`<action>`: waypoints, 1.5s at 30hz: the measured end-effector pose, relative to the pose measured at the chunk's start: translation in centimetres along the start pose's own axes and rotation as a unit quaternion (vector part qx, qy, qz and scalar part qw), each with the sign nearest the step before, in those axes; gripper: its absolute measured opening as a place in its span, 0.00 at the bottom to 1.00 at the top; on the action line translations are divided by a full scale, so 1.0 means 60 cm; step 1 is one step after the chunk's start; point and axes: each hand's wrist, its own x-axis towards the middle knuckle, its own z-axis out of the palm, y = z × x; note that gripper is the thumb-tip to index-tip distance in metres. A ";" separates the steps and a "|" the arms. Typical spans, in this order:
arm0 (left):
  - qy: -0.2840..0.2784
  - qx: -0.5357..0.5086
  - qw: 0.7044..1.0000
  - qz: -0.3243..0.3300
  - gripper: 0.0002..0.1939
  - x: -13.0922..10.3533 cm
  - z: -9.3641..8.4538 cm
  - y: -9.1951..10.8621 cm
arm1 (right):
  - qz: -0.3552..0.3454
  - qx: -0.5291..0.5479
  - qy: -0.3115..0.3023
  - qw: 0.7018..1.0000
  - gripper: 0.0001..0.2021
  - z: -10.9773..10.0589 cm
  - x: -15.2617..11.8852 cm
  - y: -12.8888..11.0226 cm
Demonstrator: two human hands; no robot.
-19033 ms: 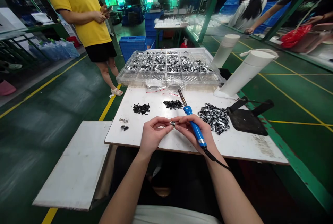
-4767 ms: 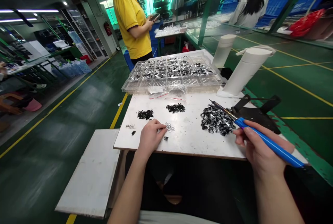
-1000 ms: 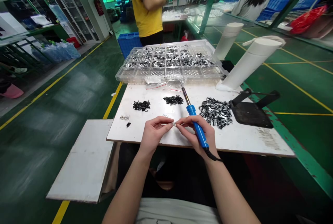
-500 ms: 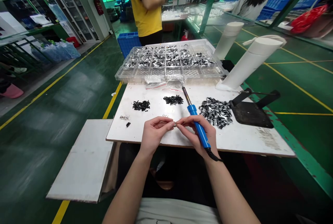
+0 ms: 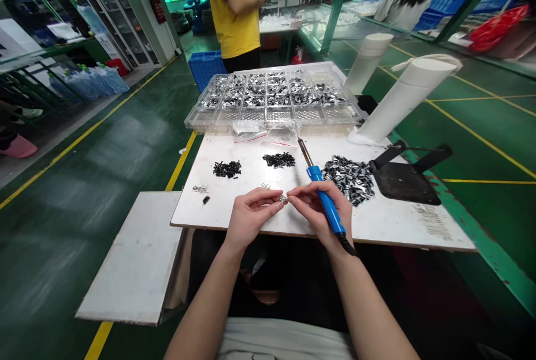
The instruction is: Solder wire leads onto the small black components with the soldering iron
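Note:
Between the fingertips of both hands sits a small silvery metal piece [image 5: 283, 199], too small to name. My left hand [image 5: 251, 212] pinches it from the left. My right hand [image 5: 324, 209] meets it from the right with thumb and forefinger, and a blue-handled soldering iron [image 5: 330, 209] rests in the crook of that same hand, its tip pointing away over the board. Beyond my hands lie two piles of small black parts, the left pile [image 5: 226, 169] and the middle pile [image 5: 279, 159]. Right of the iron is a heap of shiny black-and-silver pieces [image 5: 349, 180].
A clear divided tray [image 5: 268, 117] full of silvery parts stands at the back of the white board [image 5: 234, 204]. White tubes [image 5: 408, 95] and a black metal stand [image 5: 406, 181] are on the right. A person in a yellow shirt [image 5: 234, 8] stands behind the tray.
My fingertips have parted slightly, so the silvery piece shows more between them. My right hand and the soldering iron have shifted a little to the right.

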 end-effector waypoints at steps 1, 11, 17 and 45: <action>0.011 -0.002 1.000 -0.002 0.14 0.000 0.001 -0.002 | 0.002 0.003 -0.001 1.000 0.12 0.000 0.000 0.000; 0.042 0.006 0.999 0.009 0.12 -0.002 0.010 -0.010 | 0.021 -0.007 -0.009 1.000 0.13 0.002 0.002 0.000; 0.056 0.006 0.998 0.017 0.12 -0.003 0.012 -0.009 | 0.016 -0.030 -0.014 0.999 0.11 0.003 0.001 0.000; 0.016 0.016 0.999 0.036 0.09 -0.003 0.011 0.000 | 0.035 -0.024 -0.031 0.999 0.11 0.002 0.004 -0.006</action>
